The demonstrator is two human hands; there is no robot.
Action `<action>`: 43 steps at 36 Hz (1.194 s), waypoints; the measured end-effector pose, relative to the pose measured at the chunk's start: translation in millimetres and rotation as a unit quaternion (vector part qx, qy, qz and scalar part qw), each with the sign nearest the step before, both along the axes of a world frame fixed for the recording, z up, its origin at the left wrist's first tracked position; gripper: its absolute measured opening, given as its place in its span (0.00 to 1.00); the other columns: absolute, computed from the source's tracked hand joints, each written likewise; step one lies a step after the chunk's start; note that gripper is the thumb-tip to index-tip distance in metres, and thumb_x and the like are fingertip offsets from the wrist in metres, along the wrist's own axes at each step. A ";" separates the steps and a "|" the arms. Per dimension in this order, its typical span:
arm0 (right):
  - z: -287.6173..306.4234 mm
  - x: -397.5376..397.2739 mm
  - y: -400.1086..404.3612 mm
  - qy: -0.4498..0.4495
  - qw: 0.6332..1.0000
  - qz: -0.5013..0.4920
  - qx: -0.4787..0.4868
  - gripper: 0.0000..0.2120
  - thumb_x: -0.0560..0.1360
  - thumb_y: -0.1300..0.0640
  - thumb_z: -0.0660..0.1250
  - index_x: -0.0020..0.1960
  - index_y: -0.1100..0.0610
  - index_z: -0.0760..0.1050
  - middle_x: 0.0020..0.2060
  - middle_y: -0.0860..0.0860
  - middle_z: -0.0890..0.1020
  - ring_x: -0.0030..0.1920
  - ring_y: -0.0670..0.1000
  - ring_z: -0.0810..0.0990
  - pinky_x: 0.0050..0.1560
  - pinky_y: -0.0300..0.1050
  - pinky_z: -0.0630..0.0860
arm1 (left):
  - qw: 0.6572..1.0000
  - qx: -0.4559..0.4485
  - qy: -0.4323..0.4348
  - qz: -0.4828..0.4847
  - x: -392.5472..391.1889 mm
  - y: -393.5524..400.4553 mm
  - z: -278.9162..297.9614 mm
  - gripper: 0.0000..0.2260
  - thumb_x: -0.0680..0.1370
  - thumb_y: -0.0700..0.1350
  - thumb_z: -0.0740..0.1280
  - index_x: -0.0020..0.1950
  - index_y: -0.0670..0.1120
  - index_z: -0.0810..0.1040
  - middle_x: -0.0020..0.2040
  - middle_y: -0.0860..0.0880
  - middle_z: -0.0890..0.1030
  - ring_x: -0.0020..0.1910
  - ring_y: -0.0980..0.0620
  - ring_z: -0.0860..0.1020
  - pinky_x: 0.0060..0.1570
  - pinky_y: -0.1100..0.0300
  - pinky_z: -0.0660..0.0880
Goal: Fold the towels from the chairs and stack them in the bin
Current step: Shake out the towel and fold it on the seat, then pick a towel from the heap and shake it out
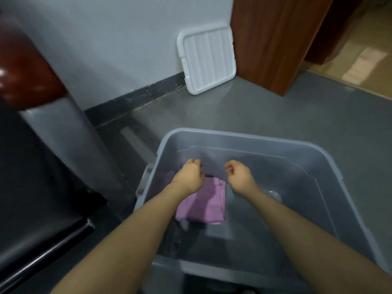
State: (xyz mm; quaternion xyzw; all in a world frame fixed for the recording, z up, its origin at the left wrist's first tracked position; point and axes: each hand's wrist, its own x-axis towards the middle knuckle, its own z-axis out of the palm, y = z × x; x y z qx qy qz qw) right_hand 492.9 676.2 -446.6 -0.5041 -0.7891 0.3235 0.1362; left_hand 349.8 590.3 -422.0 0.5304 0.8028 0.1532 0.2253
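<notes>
While both hands hover, folded pink towel in bin, no writing

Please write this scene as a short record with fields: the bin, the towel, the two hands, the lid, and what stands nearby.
bin: grey plastic bin on the floor, open, no lid on it
towel: pink towel, folded, lying inside the bin at its left side
left hand: left hand above the towel, fingers curled, holding nothing
right hand: right hand above the bin, fingers curled, holding nothing
lid: white lid leaning against the wall
nearby: black chair left of the bin
</notes>
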 end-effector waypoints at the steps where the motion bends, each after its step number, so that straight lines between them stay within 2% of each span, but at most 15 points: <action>1: 16.1 -0.1 -3.8 0.008 1.000 0.001 0.010 0.14 0.76 0.68 0.56 0.57 0.65 0.76 0.57 0.61 0.79 0.58 0.60 0.76 0.58 0.43 0.68 | 1.000 0.020 0.003 -0.001 0.4 -4.5 16.1 0.15 0.79 0.40 0.59 0.65 0.38 0.70 0.65 0.39 0.70 0.63 0.39 0.71 0.63 0.53 0.68; 8: 115.2 -10.6 -41.0 0.078 0.994 0.021 0.079 0.12 0.75 0.68 0.59 0.54 0.64 0.78 0.52 0.60 0.82 0.51 0.58 0.79 0.53 0.44 0.71 | 0.989 0.140 0.039 0.022 -0.6 -42.3 117.0 0.12 0.78 0.40 0.60 0.59 0.37 0.75 0.57 0.37 0.78 0.57 0.41 0.75 0.57 0.54 0.70; 11: 162.0 -18.0 -68.8 0.108 0.987 0.039 0.111 0.12 0.75 0.68 0.59 0.54 0.64 0.78 0.46 0.59 0.82 0.44 0.51 0.75 0.49 0.42 0.70 | 0.979 0.196 0.049 0.030 -3.6 -71.6 164.5 0.12 0.79 0.40 0.59 0.60 0.38 0.74 0.57 0.38 0.78 0.58 0.41 0.74 0.56 0.56 0.69; 18: 231.9 -52.6 -136.0 0.187 0.971 0.082 0.128 0.11 0.75 0.67 0.59 0.53 0.61 0.78 0.37 0.50 0.76 0.41 0.50 0.74 0.45 0.38 0.68 | 0.956 0.272 0.078 0.074 -27.7 -152.5 239.8 0.12 0.79 0.41 0.58 0.59 0.41 0.75 0.56 0.41 0.78 0.55 0.43 0.76 0.55 0.53 0.73; 21: 252.8 -76.3 -172.3 0.205 0.960 0.121 0.146 0.11 0.75 0.67 0.60 0.53 0.62 0.78 0.40 0.51 0.77 0.42 0.49 0.75 0.44 0.37 0.66 | 0.948 0.282 0.095 0.113 -45.0 -199.1 259.4 0.12 0.80 0.43 0.57 0.60 0.42 0.74 0.56 0.43 0.78 0.54 0.44 0.77 0.55 0.49 0.75; 24: 267.7 -100.3 -202.5 0.216 0.951 0.153 0.156 0.10 0.76 0.66 0.60 0.52 0.60 0.79 0.43 0.51 0.80 0.44 0.49 0.76 0.43 0.36 0.67 | 0.940 0.285 0.112 0.148 -62.8 -239.0 271.5 0.11 0.79 0.43 0.57 0.58 0.43 0.75 0.54 0.45 0.78 0.51 0.44 0.77 0.52 0.48 0.76; 28: 281.9 -142.8 -255.1 0.223 0.941 0.210 0.142 0.10 0.77 0.63 0.59 0.51 0.56 0.78 0.44 0.51 0.81 0.43 0.50 0.78 0.45 0.40 0.71 | 0.931 0.269 0.127 0.212 -95.0 -305.5 280.9 0.11 0.80 0.44 0.57 0.59 0.44 0.74 0.53 0.47 0.77 0.48 0.47 0.77 0.51 0.48 0.76; 31: 289.8 -178.0 -293.7 0.236 0.930 0.245 0.139 0.10 0.77 0.64 0.58 0.50 0.58 0.78 0.41 0.50 0.80 0.45 0.51 0.79 0.48 0.43 0.75 | 0.922 0.258 0.142 0.252 -119.5 -352.4 284.3 0.11 0.80 0.44 0.57 0.59 0.44 0.74 0.54 0.47 0.77 0.50 0.47 0.76 0.52 0.49 0.76; 34: 294.5 -214.1 -332.0 0.235 0.920 0.290 0.117 0.10 0.77 0.64 0.57 0.48 0.55 0.76 0.37 0.48 0.78 0.40 0.52 0.79 0.41 0.41 0.75 | 0.906 0.253 0.147 0.304 -142.3 -397.1 284.9 0.11 0.80 0.44 0.57 0.60 0.45 0.73 0.55 0.48 0.76 0.51 0.48 0.76 0.52 0.50 0.75; 39: 297.0 -276.3 -398.8 0.223 0.899 0.365 0.094 0.10 0.77 0.61 0.58 0.45 0.50 0.76 0.41 0.50 0.81 0.42 0.53 0.81 0.46 0.48 0.78 | 0.874 0.238 0.158 0.393 -174.9 -471.9 280.7 0.11 0.80 0.45 0.57 0.59 0.45 0.73 0.55 0.48 0.77 0.51 0.48 0.76 0.50 0.52 0.75; 43: 301.2 -326.2 -457.5 0.223 0.871 0.431 0.072 0.10 0.77 0.62 0.58 0.45 0.50 0.76 0.42 0.51 0.81 0.43 0.54 0.81 0.46 0.48 0.78 | 0.837 0.225 0.180 0.464 -201.8 -532.6 276.9 0.11 0.79 0.45 0.58 0.58 0.45 0.74 0.56 0.47 0.77 0.54 0.47 0.76 0.52 0.51 0.74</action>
